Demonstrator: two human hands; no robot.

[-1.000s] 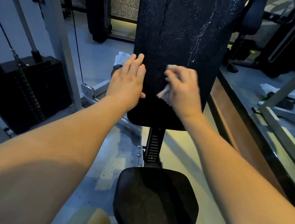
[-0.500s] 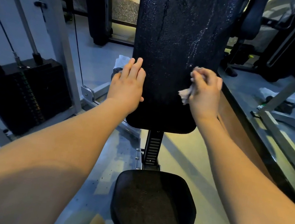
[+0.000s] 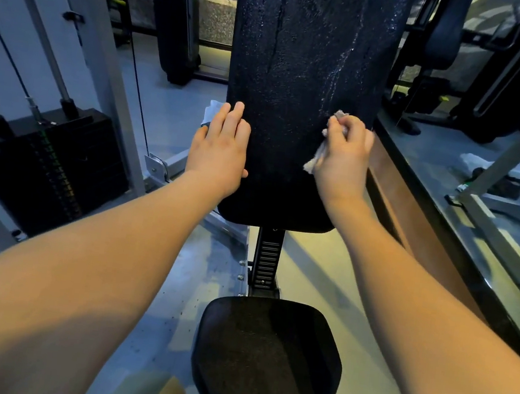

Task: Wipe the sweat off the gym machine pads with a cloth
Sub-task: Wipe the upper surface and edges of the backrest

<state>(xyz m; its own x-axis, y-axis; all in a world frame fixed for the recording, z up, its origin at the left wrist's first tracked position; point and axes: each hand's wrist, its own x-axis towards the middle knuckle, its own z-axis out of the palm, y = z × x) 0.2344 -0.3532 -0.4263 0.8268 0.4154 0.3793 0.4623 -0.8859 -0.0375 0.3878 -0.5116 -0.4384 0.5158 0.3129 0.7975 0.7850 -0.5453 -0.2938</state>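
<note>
At the right edge of the upright back pad (image 3: pixel 297 81), the right hand (image 3: pixel 343 161) bunches a small pale cloth (image 3: pixel 311 166) in curled fingers against wet streaks. The left hand (image 3: pixel 220 150) lies flat, fingers together, on the left edge. The cloth looks soft and light, best gripped wadded; the pad seems firm and slick.

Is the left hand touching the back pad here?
Touching. The head view shows the left hand lying flat on the left edge of the back pad, fingers straight on the black surface with no gap.
</note>
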